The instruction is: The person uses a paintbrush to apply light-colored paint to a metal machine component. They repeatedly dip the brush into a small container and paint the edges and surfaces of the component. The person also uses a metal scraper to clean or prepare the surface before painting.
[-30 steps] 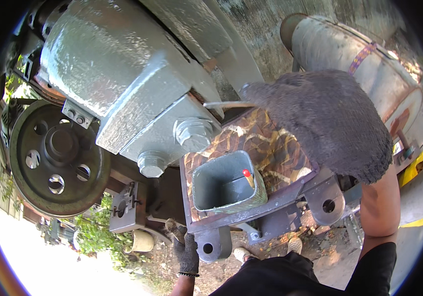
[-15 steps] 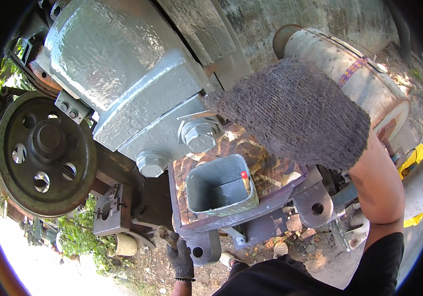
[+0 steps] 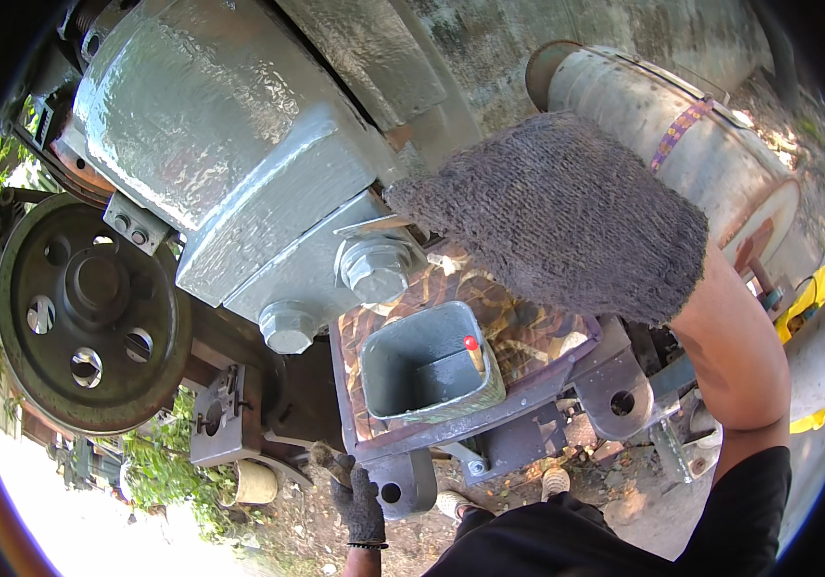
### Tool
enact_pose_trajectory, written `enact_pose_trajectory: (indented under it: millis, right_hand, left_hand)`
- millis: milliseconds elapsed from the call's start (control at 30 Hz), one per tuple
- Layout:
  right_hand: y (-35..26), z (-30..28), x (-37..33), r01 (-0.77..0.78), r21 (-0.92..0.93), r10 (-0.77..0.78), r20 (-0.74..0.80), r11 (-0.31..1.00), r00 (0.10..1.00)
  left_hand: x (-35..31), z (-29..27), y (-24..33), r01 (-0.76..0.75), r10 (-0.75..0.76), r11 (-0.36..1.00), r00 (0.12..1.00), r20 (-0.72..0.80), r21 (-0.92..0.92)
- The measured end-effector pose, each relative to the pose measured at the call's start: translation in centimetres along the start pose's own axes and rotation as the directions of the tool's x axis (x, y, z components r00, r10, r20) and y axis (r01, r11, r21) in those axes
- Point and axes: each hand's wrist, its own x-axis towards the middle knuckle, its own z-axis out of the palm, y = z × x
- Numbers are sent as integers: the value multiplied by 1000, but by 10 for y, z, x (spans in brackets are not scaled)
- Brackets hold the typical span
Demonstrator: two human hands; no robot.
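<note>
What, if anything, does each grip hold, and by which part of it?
The right grip seems to hold a thin tool by the part that the dark glove hides. For the left grip, I cannot tell.

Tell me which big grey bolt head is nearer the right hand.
The upper-right bolt head, closer to the gloved right hand; the other bolt head sits lower and farther left.
</note>
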Motion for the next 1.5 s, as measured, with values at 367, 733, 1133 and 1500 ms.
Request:
enact_pose_trajectory:
  millis: [367,733,1133,1500]
  right_hand:
    - [1,22,-18,18,-62,-24,-99,998,995]
    - [-4,6,-32,-151,-62,162,223,987,961]
    - [-39,-48,-43,-449,-105,461,239,887,854]
    - [-63,-95,44,69,-459,165,450,886,878]
  left_hand:
    - [-3,11,7,15,-15,999,1000,-8,31]
    - [1,12,11,13,-14,997,1000,19,72]
    - [18,10,3,-64,54,991,994,90,115]
    - [59,-8,-17,-128,128,991,992,-3,38]
